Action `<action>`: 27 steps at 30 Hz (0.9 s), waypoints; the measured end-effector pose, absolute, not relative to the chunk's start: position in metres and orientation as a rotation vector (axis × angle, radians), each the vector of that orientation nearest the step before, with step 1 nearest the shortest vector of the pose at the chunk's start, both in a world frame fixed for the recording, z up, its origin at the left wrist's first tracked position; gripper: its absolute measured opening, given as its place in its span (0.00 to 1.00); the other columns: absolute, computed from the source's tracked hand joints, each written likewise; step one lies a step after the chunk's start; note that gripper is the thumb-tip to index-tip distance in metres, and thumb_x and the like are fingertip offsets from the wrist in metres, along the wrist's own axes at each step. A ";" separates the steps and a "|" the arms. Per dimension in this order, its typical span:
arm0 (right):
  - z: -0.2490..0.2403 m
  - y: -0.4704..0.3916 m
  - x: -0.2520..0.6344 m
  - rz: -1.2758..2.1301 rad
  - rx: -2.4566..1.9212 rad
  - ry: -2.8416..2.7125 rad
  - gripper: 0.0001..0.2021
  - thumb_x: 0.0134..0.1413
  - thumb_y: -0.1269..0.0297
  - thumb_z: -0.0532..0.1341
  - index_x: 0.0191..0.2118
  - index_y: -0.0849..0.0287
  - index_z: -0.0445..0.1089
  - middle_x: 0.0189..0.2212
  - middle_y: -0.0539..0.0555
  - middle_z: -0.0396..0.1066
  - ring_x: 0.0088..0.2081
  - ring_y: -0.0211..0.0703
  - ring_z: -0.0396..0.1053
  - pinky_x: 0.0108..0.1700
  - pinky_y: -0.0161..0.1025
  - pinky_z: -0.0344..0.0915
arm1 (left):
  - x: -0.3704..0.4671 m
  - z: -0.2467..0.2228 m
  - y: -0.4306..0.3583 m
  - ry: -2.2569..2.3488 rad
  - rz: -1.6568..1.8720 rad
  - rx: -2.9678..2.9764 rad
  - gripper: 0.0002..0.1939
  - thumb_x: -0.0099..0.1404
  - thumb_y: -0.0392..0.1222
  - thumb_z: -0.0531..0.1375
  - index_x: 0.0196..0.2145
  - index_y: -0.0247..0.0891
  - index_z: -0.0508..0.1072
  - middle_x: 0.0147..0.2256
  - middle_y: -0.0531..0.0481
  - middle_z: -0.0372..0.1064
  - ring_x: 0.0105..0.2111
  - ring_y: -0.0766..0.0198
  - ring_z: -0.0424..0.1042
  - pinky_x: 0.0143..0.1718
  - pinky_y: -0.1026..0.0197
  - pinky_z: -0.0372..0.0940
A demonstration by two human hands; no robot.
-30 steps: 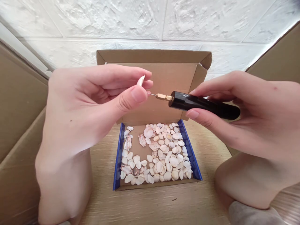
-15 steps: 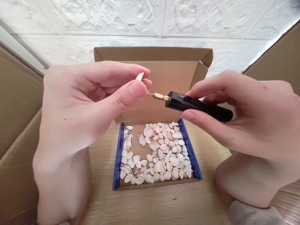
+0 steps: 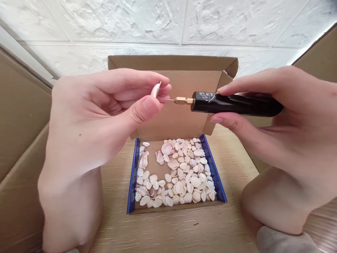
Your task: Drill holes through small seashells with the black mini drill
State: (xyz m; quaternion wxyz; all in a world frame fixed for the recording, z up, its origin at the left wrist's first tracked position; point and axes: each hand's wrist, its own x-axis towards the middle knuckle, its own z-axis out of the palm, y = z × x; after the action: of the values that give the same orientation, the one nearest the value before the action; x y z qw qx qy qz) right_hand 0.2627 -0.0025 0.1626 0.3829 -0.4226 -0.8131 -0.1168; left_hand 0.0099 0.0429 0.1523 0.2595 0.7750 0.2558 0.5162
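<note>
A small white shell is pinched between the thumb and fingers of my left hand, above the left part of the open box. My right hand grips a black hand drill by its body, with the brass chuck pointing left. The thin bit reaches to the shell's lower edge by my left thumb; whether it touches the shell cannot be made out. Many white and pinkish shells lie in the box below both hands.
The cardboard box has blue sides, and its lid stands raised at the back. It rests on a wooden table bearing a small dark sliver. Cardboard panels flank it; a white brick-patterned wall is behind.
The drill has swung from slanting to nearly level and moved slightly right with my right hand. The shell in my left hand has tilted and shows more of itself above the thumb.
</note>
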 end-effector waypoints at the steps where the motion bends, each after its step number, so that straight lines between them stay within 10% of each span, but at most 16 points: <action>1: 0.162 -0.002 0.262 -0.281 -1.073 -2.062 0.16 0.56 0.65 0.67 0.48 0.40 0.68 0.41 0.41 0.77 0.40 0.41 0.76 0.38 0.42 0.70 | 0.010 0.153 0.043 0.684 1.385 2.103 0.15 0.61 0.35 0.67 0.47 0.35 0.79 0.43 0.47 0.79 0.42 0.55 0.80 0.45 0.54 0.80; 27: 0.158 -0.007 0.258 -0.312 -1.169 -1.976 0.08 0.59 0.57 0.63 0.44 0.47 0.73 0.29 0.42 0.78 0.33 0.40 0.79 0.26 0.43 0.66 | 0.012 0.156 0.040 0.742 1.365 2.108 0.14 0.61 0.36 0.67 0.46 0.44 0.80 0.42 0.56 0.79 0.42 0.58 0.80 0.45 0.52 0.80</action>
State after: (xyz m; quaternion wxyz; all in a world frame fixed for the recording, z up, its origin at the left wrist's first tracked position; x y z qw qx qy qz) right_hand 0.2578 -0.0067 0.1583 0.4005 -0.4622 -0.7815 -0.1233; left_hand 0.0123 0.0398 0.1556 0.2586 0.7776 0.2738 0.5035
